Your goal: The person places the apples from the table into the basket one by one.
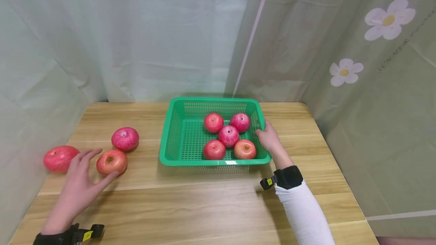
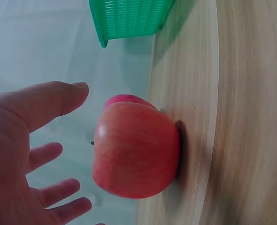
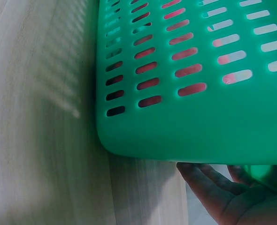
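Observation:
My left hand (image 1: 80, 184) hovers at the apple (image 1: 111, 162) nearest the basket's side, thumb and fingers spread around it. In the left wrist view a gap shows between the fingers and this apple (image 2: 136, 150). A pinker apple (image 1: 125, 139) lies just behind it, and another apple (image 1: 60, 159) sits left of the hand, partly covered by the fingers. With my right hand (image 1: 270, 139) I grip the right rim of a green plastic basket (image 1: 164, 131), thumb over the edge. Several red and pink apples (image 1: 228, 136) lie in the basket's right half.
The wood-grain table (image 1: 190, 207) holds everything. Pale curtains (image 1: 163, 41) hang behind it and along both sides, the right one printed with white flowers (image 1: 344, 72). Black camera bands (image 1: 288, 177) are worn on both wrists.

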`<move>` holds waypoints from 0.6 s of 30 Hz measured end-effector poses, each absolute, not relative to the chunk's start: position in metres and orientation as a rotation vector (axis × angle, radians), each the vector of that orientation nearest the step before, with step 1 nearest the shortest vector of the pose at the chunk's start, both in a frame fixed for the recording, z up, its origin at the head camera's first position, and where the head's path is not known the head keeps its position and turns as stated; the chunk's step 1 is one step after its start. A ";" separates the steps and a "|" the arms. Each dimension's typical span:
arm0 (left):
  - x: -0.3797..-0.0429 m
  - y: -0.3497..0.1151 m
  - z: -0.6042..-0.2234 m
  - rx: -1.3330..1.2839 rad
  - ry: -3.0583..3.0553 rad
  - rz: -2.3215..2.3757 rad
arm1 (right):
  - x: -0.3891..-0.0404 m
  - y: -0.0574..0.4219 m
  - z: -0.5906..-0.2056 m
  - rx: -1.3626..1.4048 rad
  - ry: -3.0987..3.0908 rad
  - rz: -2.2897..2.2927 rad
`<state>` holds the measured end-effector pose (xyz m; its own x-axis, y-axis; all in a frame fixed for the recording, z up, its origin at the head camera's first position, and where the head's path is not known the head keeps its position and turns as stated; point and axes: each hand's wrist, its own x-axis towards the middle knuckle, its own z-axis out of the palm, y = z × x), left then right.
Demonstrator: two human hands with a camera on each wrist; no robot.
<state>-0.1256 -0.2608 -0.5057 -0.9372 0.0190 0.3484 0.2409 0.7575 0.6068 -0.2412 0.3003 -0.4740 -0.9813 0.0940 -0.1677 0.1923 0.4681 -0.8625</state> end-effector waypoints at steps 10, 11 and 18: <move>-0.137 -0.256 -0.504 -0.155 -2.817 -0.952 | -0.242 0.299 -0.474 0.256 2.614 -1.538; -0.137 -0.256 -0.504 -0.140 -2.843 -0.945 | -0.242 0.299 -0.474 0.255 2.613 -1.538; -0.147 -0.252 -0.505 -0.110 -2.882 -0.883 | -0.242 0.300 -0.475 0.265 2.609 -1.539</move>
